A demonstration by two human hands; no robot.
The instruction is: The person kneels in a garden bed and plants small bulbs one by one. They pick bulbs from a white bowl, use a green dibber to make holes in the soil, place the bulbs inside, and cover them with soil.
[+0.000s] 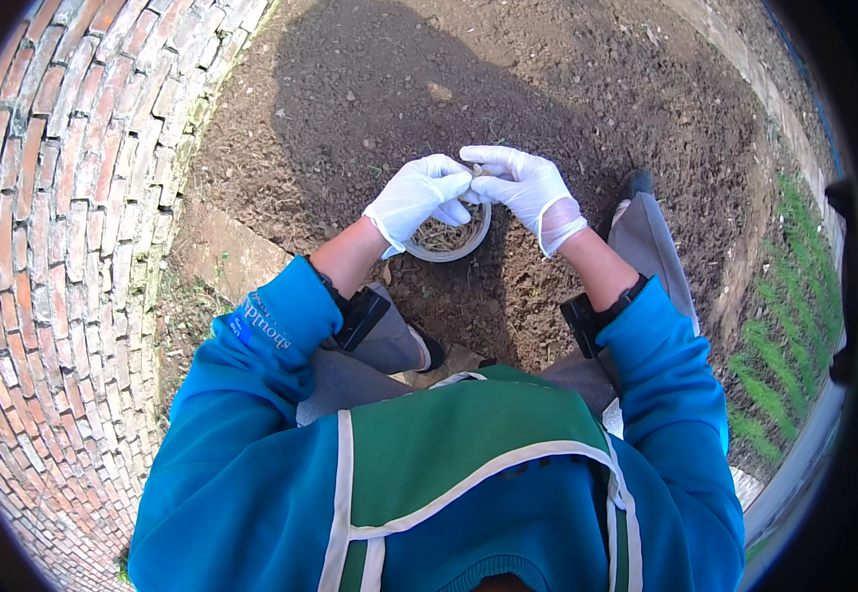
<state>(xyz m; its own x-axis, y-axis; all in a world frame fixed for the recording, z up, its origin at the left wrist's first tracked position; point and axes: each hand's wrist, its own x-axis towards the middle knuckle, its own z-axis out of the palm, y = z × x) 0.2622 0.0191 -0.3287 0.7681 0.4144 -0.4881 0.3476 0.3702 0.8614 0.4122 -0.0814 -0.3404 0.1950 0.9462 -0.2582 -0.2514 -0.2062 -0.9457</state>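
Note:
In the head view my left hand [425, 194], in a thin white glove, is over the left rim of a round pale container [452, 255]. My right hand [523, 186], gloved the same way, meets it above the container's far side. The fingertips of both hands come together around a small brownish piece [479, 171], too small and hidden to name; which hand bears it I cannot tell. Dry, straw-like plant bits [440, 235] lie inside the container, which rests on brown soil between my feet.
A brick wall [51, 222] rises on the left. Crumbly bare soil [399, 96] spreads ahead, partly in shadow, with a flat stone slab [229, 248] near the wall. Rows of green seedlings [784, 333] grow at the right. My shoe [637, 182] is right of the container.

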